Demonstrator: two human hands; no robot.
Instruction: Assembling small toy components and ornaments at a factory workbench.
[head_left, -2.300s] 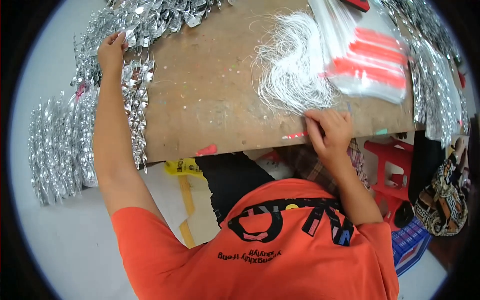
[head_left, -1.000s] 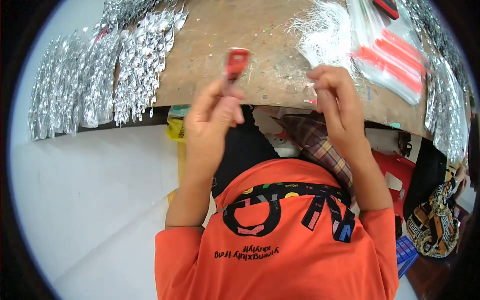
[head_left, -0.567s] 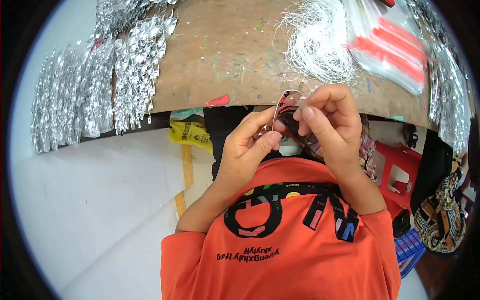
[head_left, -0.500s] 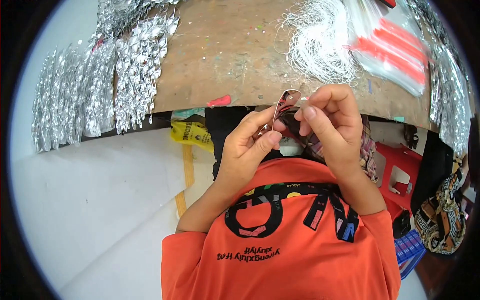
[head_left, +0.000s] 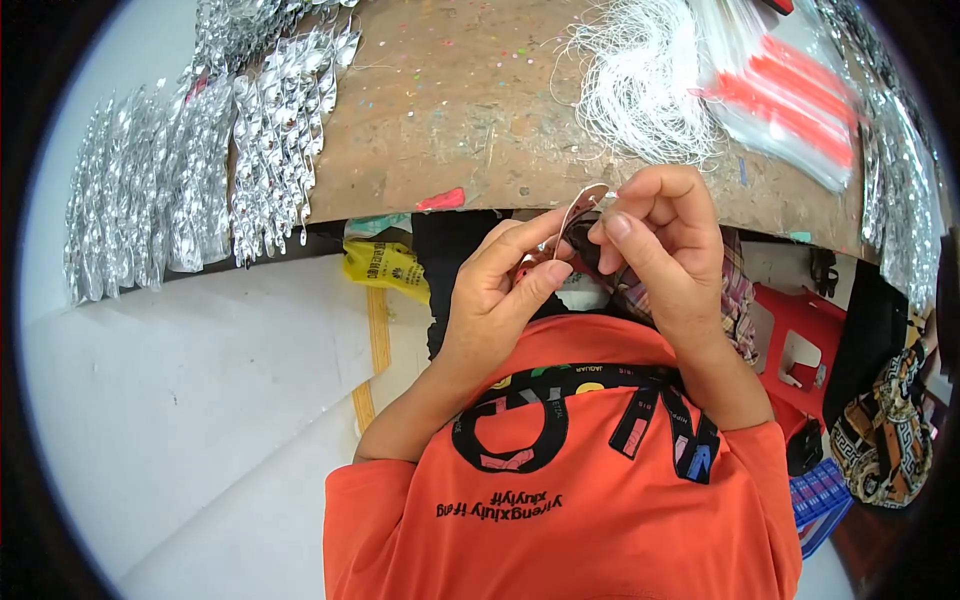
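Note:
My left hand pinches a shiny, mirror-like curved piece between thumb and fingers, out in front of the table's near edge. The piece stands tilted, its rounded far end toward my right hand. Closed in a pinch right beside that end is my right hand. A small pale bit shows at its fingertips; whether it is a string end or something else is too small to tell. Bunches of silver twisted foil pieces hang over the table's edge at the left.
On the worn brown table lie a tangle of white string, clear and red plastic strips and a red scrap. More silver strands hang at the right. Below are a yellow bag, a red stool and a blue basket.
My left hand and the shiny piece have shifted slightly right, closer to my right fingertips, and the piece has turned a little. My right hand has barely moved.

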